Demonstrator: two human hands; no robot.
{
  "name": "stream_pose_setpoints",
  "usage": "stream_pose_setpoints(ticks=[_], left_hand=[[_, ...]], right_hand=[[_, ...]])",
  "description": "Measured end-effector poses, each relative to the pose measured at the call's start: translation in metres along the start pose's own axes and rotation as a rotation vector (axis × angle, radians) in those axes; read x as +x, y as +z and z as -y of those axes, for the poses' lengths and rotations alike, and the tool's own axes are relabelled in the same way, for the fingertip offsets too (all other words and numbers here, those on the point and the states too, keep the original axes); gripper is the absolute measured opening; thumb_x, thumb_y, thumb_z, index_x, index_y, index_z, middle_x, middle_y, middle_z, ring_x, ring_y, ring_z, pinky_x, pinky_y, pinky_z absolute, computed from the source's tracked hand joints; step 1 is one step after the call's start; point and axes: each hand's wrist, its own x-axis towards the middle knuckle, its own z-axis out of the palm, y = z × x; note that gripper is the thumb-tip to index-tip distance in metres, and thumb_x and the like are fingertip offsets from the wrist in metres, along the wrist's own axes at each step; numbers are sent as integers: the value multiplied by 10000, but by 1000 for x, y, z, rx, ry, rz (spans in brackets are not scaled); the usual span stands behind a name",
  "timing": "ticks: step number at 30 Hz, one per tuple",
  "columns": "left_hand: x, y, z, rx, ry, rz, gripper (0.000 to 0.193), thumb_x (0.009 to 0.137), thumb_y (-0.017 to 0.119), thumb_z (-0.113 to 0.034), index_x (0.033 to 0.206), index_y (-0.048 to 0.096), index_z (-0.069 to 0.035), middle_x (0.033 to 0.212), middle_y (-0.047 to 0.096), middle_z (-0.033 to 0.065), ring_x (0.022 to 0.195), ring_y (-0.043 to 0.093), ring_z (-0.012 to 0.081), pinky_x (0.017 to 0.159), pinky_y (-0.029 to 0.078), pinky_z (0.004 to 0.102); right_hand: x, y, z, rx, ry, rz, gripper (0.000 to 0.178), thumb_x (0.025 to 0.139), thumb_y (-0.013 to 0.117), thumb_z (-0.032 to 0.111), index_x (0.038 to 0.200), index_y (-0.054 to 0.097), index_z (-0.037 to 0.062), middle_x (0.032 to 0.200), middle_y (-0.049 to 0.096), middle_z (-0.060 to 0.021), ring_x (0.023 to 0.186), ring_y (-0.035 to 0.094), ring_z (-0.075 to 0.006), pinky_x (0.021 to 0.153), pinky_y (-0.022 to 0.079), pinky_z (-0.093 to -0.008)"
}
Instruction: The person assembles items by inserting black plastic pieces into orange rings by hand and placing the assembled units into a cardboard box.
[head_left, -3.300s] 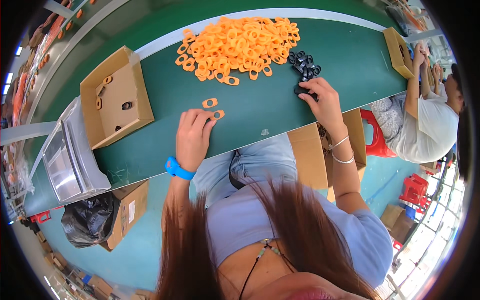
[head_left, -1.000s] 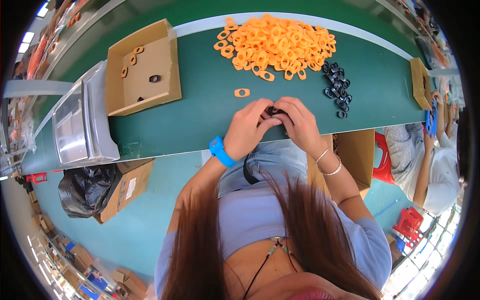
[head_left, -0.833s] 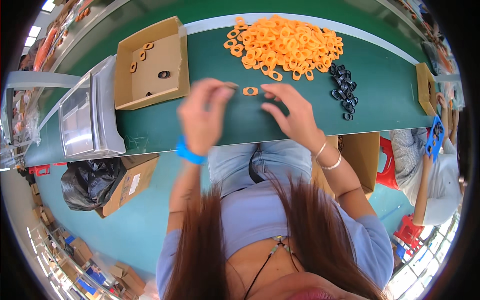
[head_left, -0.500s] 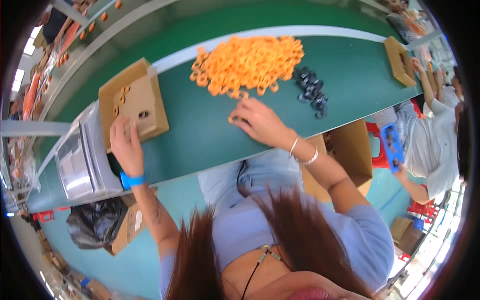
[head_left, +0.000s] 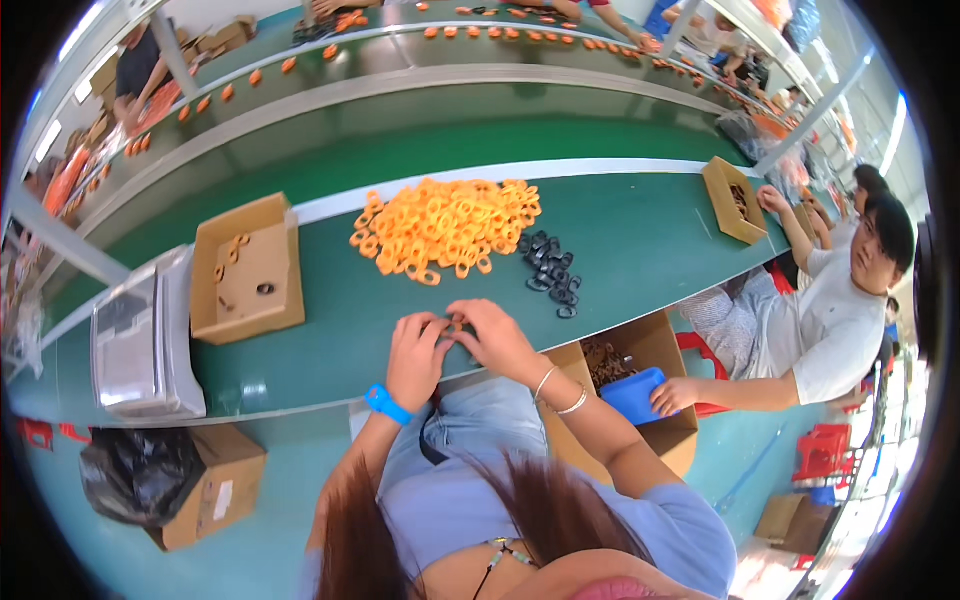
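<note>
Both my hands meet over the near part of the green table, fingertips pinched together. My left hand (head_left: 416, 358), with a blue wristband, and my right hand (head_left: 494, 340), with bracelets, are closed around a small orange ring (head_left: 456, 328) mostly covered by fingers. Whether a second part is with it I cannot tell. Beyond them lies a large heap of orange oval rings (head_left: 445, 225). To its right is a small pile of black ring-shaped parts (head_left: 550, 272). On the left, a shallow cardboard tray (head_left: 248, 322) holds a few orange rings and a black one.
A grey plastic case (head_left: 150, 340) stands left of the tray. Right of my legs, a co-worker's hand holds a blue bin (head_left: 633, 396) over a cardboard box (head_left: 680, 345) of brown parts. Another cardboard tray (head_left: 735, 203) sits far right. Beyond runs a conveyor line with orange parts.
My left hand has come from the cardboard tray to the middle, and my right hand has brought an orange ring to it. The view has tilted up. The co-worker's blue bin moved over the box.
</note>
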Motion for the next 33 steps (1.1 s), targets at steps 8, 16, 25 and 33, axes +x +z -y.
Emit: stream_pose_setpoints(ticks=[8,16,25,33], left_hand=[[-12,1,-14,-46,119,-102,174,823,681,5,992,650,-17,974,626,145,937,599,359,816,507,427],[21,-15,2,111,117,-267,337,830,685,-8,1160,616,-11,1205,601,185,1110,587,379,933,508,448],[-88,-176,65,442,12,272,665,877,728,-373,1420,508,-58,1523,421,194,1398,420,383,1151,363,490],[-137,-182,100,564,-29,444,687,822,716,-257,1463,501,-139,1567,400,162,1434,396,352,1158,342,515]], right_hand=[[-14,-7,14,-39,-114,-76,342,803,784,45,1097,609,32,905,655,-121,830,650,-291,749,535,-390],[39,-1,16,-169,-149,-109,207,862,697,18,1060,638,37,1056,650,-137,1009,623,-352,896,498,-422],[-21,-19,-6,-308,-24,43,328,879,689,48,1196,615,13,1285,597,-172,1186,564,-360,1012,443,-410],[1,-17,15,-394,94,450,596,856,676,168,1411,506,31,1514,445,-177,1412,400,-357,1166,271,-526]])
